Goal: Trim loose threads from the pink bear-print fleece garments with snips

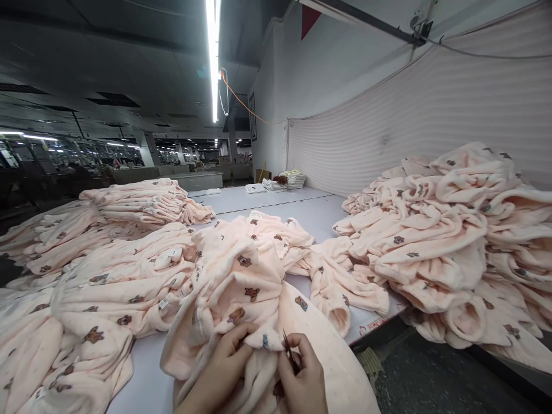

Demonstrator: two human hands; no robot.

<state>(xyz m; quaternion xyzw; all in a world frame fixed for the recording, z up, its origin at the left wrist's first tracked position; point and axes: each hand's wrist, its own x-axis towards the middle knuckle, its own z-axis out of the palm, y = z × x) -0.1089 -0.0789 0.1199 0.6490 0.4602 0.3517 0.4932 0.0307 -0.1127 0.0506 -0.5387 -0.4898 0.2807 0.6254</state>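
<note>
A pale pink fleece garment (254, 276) printed with small brown bears lies bunched on the table in front of me, its lower part hanging toward me. My left hand (226, 365) is closed on a fold of it, thumb and forefinger pinching the cloth. In my right hand (305, 374) is a small dark pair of thread snips (288, 349), points upward, with the fingers curled round them. The right hand rests against the same garment, close to the left hand. Folds of cloth hide some of my fingertips.
Similar garments lie in a layered pile (138, 201) and loose heap (95, 310) at left, and a tall heap (431, 241) at right. White folded stacks (295, 179) stand at the far end of the pale table (241, 202). The table's right edge borders dark floor (414, 368).
</note>
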